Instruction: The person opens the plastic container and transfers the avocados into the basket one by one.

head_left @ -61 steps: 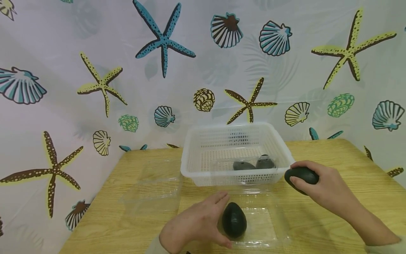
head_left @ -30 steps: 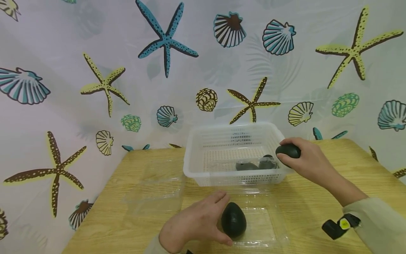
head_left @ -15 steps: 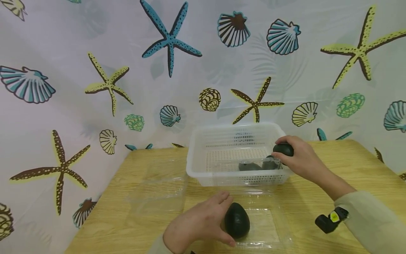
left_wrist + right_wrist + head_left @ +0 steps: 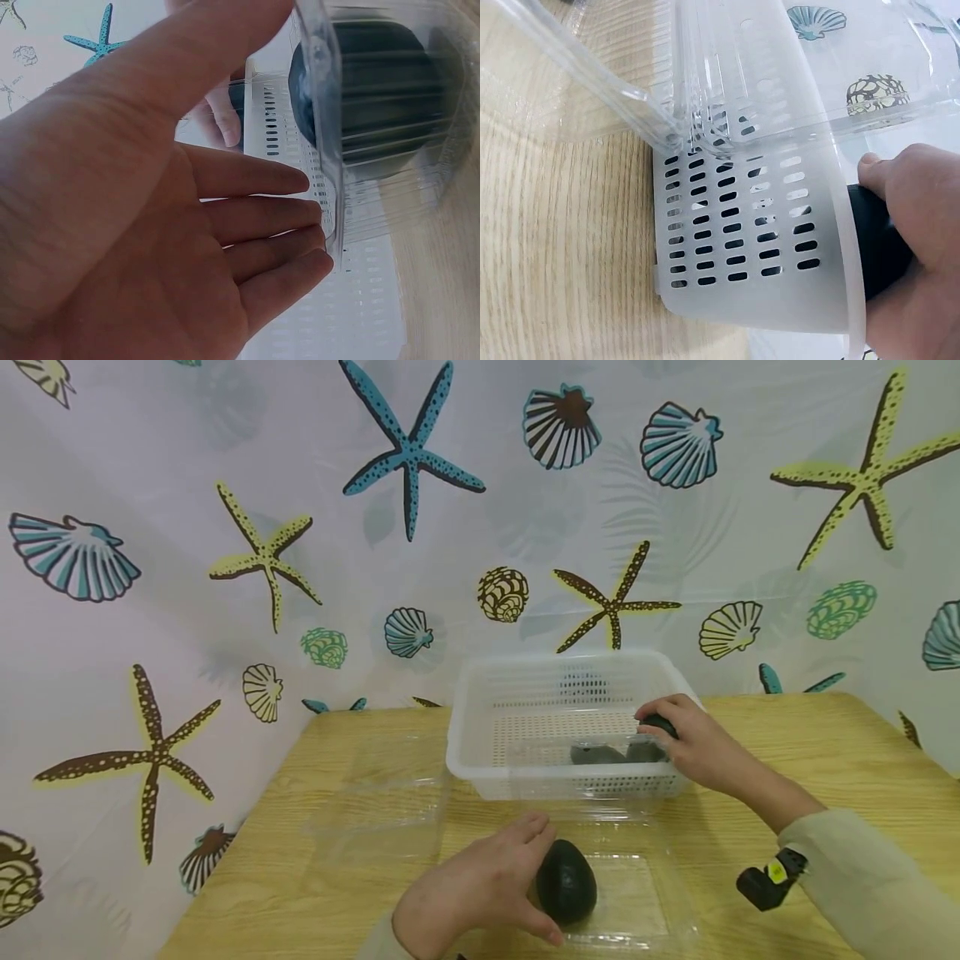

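Counting four dark avocados: one avocado (image 4: 566,882) standing in the clear tray (image 4: 645,910) near the table's front edge, one held avocado (image 4: 660,724) going over the white basket (image 4: 480,760) rim, two avocados (image 4: 615,752) lying inside at its right end. Resting the left hand (image 4: 472,893), fingers straight, against the tray avocado. Curling the right hand (image 4: 693,747) around its fruit, hiding most of it. Leaving the basket's left half free; second clear tray (image 4: 375,810) lying left, hard to make out.

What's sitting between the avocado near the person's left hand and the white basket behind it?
In the head view, only the clear plastic tray that the near avocado rests in, then a bare strip of wooden table before the white basket.
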A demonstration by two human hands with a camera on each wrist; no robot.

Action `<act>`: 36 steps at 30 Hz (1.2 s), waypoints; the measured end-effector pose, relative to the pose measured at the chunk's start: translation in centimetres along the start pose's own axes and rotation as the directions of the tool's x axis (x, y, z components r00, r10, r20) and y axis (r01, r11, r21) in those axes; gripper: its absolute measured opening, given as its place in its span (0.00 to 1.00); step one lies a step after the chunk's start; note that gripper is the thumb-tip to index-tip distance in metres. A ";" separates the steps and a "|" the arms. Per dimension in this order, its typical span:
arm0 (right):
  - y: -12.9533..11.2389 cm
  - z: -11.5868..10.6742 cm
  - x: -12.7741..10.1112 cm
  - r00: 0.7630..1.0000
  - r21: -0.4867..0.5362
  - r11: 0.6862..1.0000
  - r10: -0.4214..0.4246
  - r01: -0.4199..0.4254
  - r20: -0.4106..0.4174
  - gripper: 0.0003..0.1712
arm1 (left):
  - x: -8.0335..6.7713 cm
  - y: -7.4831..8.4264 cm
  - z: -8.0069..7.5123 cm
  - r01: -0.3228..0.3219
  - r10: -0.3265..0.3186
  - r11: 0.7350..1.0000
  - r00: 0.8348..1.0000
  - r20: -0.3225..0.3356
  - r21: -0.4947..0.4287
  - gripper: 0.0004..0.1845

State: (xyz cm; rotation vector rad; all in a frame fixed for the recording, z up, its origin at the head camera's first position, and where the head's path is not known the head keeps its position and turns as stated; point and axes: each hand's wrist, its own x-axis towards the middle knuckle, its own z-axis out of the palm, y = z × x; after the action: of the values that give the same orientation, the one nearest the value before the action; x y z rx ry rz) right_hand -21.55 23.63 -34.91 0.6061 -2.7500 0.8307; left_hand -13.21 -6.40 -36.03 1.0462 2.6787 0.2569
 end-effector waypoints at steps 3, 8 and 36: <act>0.0 -0.1 0.0 0.999 -0.020 1.000 -0.013 0.014 0.048 0.15 | 0.0 0.1 0.0 0.011 -0.011 1.000 1.000 0.005 0.002 0.61; -0.1 -0.4 0.3 0.996 -0.009 1.000 0.004 -0.004 0.088 0.18 | 0.1 0.3 -0.1 0.021 -0.021 1.000 1.000 0.006 0.012 0.61; 1.1 -0.1 -1.1 0.995 -0.128 0.992 0.006 -0.018 -0.096 0.08 | 0.1 0.2 0.1 0.000 0.000 1.000 1.000 0.000 0.008 0.61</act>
State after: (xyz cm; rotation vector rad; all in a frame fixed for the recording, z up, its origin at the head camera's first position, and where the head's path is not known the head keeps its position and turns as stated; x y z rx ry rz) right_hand -21.03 24.86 -35.65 0.5118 -2.6970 0.6601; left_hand -13.12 -6.22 -36.11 1.0491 2.6816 0.2470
